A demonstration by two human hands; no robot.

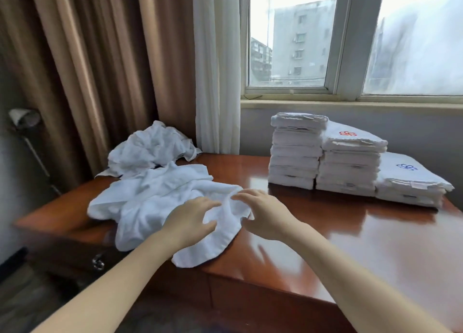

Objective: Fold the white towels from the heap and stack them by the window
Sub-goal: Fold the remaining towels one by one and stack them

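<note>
Where the wooden desk reaches its near-left corner, one loose white towel lies crumpled, its lower edge hanging over the front.

Left hand: laid on the towel's right part, fingers spread and lightly bent, thumb apart from them. No firm grip shows.

Right hand: just beside the left, palm down, fingers extended, their tips touching a raised ridge of cloth between the two hands. The edge is blurred, and it clasps nothing that can be made out.

Heap of unfolded towels: at the desk's far-left corner, behind the loose towel and touching it, against the brown curtain.

Folded towels, three stacks side by side at the far right, under the window:
- tall stack, leftmost, nearest the white sheer curtain;
- middle stack, lower, with a red emblem on top;
- low stack, rightmost, with a blue emblem on top.

Metal drawer handle: on the desk's left face, below the loose towel.
</note>
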